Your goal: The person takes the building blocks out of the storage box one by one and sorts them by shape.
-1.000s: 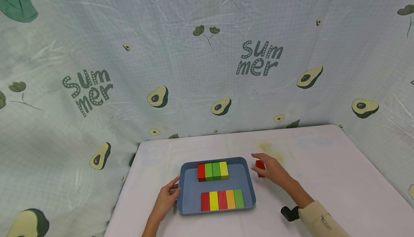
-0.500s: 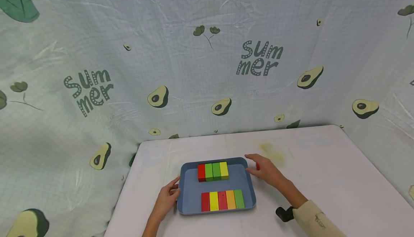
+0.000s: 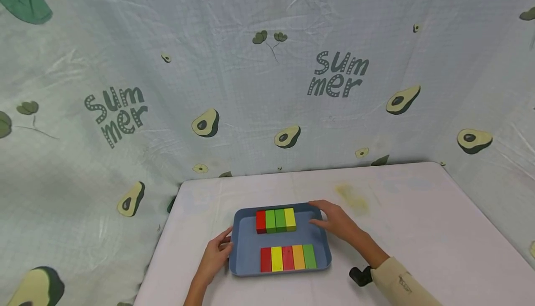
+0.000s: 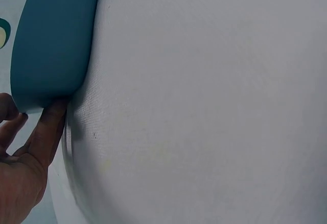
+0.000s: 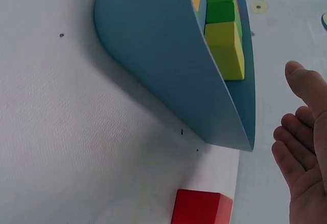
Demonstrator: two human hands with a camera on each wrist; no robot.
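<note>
A blue tray (image 3: 251, 238) lies on the white table. Its far row (image 3: 276, 220) runs red, green, green, yellow; its near row (image 3: 287, 257) runs red, yellow, red, orange, green. My left hand (image 3: 220, 244) touches the tray's left rim with nearly straight fingers (image 4: 48, 127). My right hand (image 3: 323, 215) hovers at the tray's far right corner, fingers relaxed and holding nothing (image 5: 301, 147). A loose red block (image 5: 202, 207) lies on the table just outside the tray wall (image 5: 163, 66). In the head view my right hand hides it.
A cloth printed with avocados (image 3: 288, 136) and "summer" hangs behind and beside the table. A yellowish stain (image 3: 351, 194) marks the tabletop beyond my right hand. A black wrist camera (image 3: 359, 276) sits on my right forearm. The table's right edge (image 3: 480, 208) runs diagonally.
My right hand has slid left from beside the red block to the tray's far right corner, now covering the block in the head view. My left hand has stayed at the tray's left rim.
</note>
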